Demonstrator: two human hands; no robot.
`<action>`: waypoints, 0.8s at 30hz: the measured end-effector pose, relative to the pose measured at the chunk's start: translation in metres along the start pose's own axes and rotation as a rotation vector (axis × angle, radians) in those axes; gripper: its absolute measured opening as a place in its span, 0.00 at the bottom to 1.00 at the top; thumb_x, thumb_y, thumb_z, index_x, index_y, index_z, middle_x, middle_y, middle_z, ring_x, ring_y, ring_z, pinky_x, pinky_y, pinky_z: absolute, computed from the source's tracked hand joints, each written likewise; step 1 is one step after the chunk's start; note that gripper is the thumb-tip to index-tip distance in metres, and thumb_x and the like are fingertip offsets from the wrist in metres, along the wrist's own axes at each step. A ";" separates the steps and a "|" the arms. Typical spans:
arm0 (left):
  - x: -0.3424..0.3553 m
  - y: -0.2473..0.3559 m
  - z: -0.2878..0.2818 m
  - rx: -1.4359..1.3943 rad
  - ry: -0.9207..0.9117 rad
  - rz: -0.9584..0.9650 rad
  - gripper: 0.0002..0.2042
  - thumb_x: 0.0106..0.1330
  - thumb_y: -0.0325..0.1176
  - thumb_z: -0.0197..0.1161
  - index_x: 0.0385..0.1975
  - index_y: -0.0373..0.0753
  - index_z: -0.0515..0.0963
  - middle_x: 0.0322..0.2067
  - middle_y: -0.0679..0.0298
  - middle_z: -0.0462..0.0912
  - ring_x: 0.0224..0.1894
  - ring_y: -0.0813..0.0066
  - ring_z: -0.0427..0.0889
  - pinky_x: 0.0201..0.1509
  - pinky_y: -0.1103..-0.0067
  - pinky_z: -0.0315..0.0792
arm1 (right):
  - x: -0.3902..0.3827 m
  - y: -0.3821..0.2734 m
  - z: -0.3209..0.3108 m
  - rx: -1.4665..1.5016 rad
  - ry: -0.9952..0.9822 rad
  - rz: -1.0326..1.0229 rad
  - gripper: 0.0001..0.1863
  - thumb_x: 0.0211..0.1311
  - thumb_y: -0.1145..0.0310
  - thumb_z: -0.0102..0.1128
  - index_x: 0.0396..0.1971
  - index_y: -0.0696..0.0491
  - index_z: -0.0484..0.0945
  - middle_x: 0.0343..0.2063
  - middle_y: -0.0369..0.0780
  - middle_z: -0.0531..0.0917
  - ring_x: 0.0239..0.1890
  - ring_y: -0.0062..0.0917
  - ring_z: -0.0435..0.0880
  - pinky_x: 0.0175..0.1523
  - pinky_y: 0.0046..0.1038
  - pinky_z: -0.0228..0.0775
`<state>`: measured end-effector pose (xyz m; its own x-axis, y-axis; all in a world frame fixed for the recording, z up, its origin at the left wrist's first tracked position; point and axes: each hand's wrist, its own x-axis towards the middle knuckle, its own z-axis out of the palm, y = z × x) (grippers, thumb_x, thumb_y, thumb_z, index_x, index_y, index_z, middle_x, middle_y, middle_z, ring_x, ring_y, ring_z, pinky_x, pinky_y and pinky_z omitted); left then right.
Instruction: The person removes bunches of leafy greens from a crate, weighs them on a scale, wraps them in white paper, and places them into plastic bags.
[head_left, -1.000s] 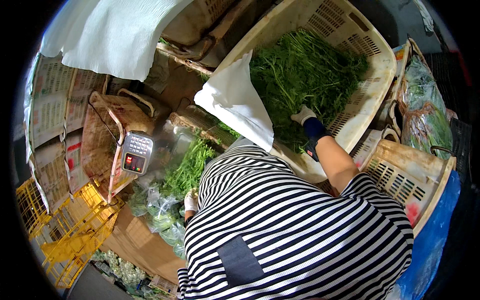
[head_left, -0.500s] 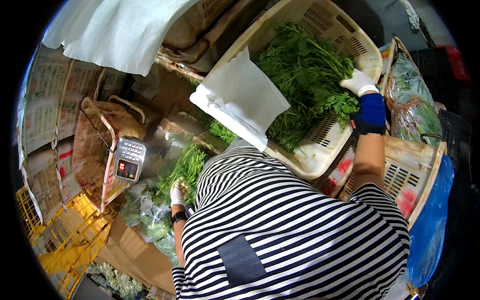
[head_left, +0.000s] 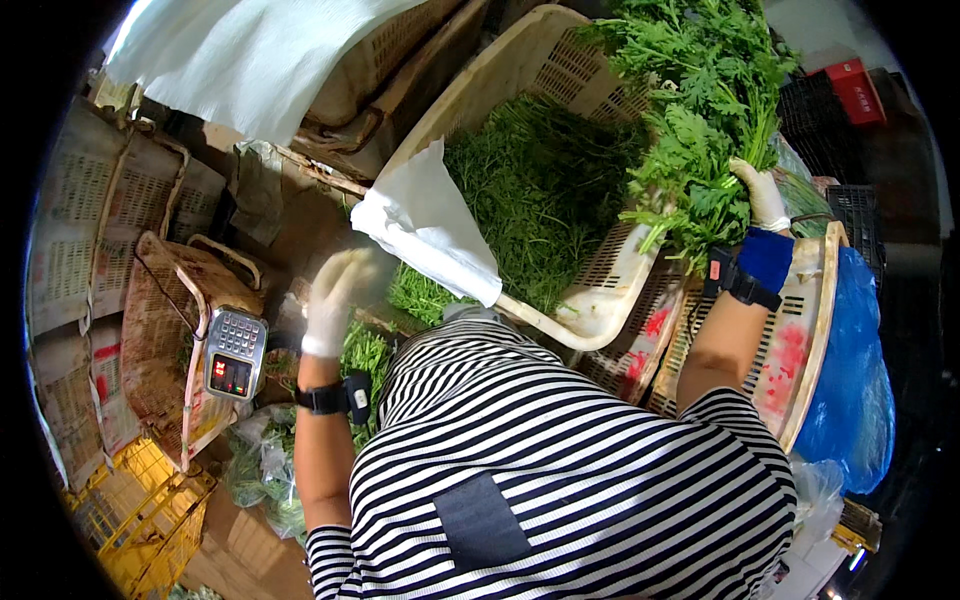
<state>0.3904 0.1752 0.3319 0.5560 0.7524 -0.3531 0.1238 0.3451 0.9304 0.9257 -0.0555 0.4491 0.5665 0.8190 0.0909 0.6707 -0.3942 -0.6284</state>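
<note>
My right hand (head_left: 762, 196), in a white glove with a blue wrist band, grips a large bunch of leafy greens (head_left: 705, 120) by its stems. The bunch has deeply cut leaves and hangs over the right rim of a cream plastic crate (head_left: 570, 335). More feathery greens (head_left: 540, 190) lie inside that crate. A white sheet (head_left: 425, 220) drapes over the crate's near left edge. My left hand (head_left: 336, 292), also white-gloved, is raised left of the sheet, above other greens (head_left: 362, 352); its fingers are smeared by motion.
A scale's keypad display (head_left: 236, 355) stands at the left beside a brown-stained crate (head_left: 165, 330). Bagged vegetables (head_left: 265, 470) lie below it. To the right are another crate (head_left: 790, 360), a blue plastic bag (head_left: 855, 370) and black crates (head_left: 815, 120). A yellow wire basket (head_left: 140, 510) is at lower left.
My right hand has lifted the bunch up and right, out of the crate. My left hand has risen from the greens at lower left toward the white sheet.
</note>
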 end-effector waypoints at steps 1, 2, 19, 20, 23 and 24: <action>0.003 0.017 0.019 -0.027 -0.101 -0.007 0.16 0.64 0.33 0.51 0.50 0.34 0.67 0.44 0.59 0.75 0.43 0.74 0.76 0.50 0.80 0.68 | -0.007 -0.007 0.005 0.224 0.033 0.205 0.10 0.55 0.68 0.51 0.34 0.52 0.80 0.33 0.38 0.81 0.33 0.22 0.78 0.42 0.22 0.66; 0.008 0.027 0.037 -0.050 -0.204 0.054 0.20 0.62 0.33 0.54 0.53 0.34 0.64 0.46 0.58 0.74 0.45 0.72 0.75 0.51 0.80 0.67 | -0.018 -0.008 0.007 -0.083 0.054 -0.051 0.09 0.55 0.69 0.50 0.34 0.50 0.79 0.33 0.39 0.81 0.34 0.23 0.78 0.41 0.23 0.66; -0.076 -0.066 0.003 0.045 -0.081 0.542 0.18 0.57 0.34 0.55 0.47 0.36 0.70 0.48 0.57 0.71 0.50 0.64 0.70 0.55 0.71 0.64 | -0.228 -0.287 0.212 0.038 -0.426 -0.722 0.40 0.44 0.66 0.66 0.57 0.61 0.56 0.58 0.55 0.56 0.60 0.43 0.59 0.60 0.35 0.54; -0.093 -0.060 -0.008 -0.520 -0.191 0.377 0.19 0.55 0.33 0.56 0.46 0.35 0.70 0.47 0.58 0.73 0.49 0.63 0.71 0.55 0.70 0.65 | -0.228 -0.290 0.200 0.211 -0.596 -0.821 0.37 0.46 0.68 0.64 0.56 0.61 0.58 0.56 0.54 0.60 0.58 0.41 0.62 0.59 0.33 0.56; -0.147 -0.056 -0.036 -0.980 -0.126 0.328 0.22 0.49 0.37 0.58 0.45 0.36 0.71 0.43 0.59 0.76 0.44 0.61 0.74 0.52 0.67 0.68 | -0.221 -0.307 0.164 0.599 -1.127 -0.852 0.21 0.53 0.69 0.58 0.47 0.61 0.70 0.48 0.50 0.72 0.51 0.33 0.72 0.55 0.29 0.63; -0.161 -0.064 -0.045 -0.932 -0.018 0.337 0.22 0.49 0.38 0.58 0.45 0.36 0.71 0.42 0.59 0.76 0.44 0.61 0.75 0.51 0.66 0.69 | -0.216 -0.305 0.162 0.687 -1.184 -0.776 0.18 0.54 0.70 0.57 0.44 0.61 0.72 0.45 0.47 0.75 0.48 0.30 0.74 0.53 0.28 0.65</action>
<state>0.2557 0.0578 0.3251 0.4569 0.8863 -0.0752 -0.7349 0.4238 0.5295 0.5211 -0.0447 0.4964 -0.7022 0.7020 0.1192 0.0847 0.2486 -0.9649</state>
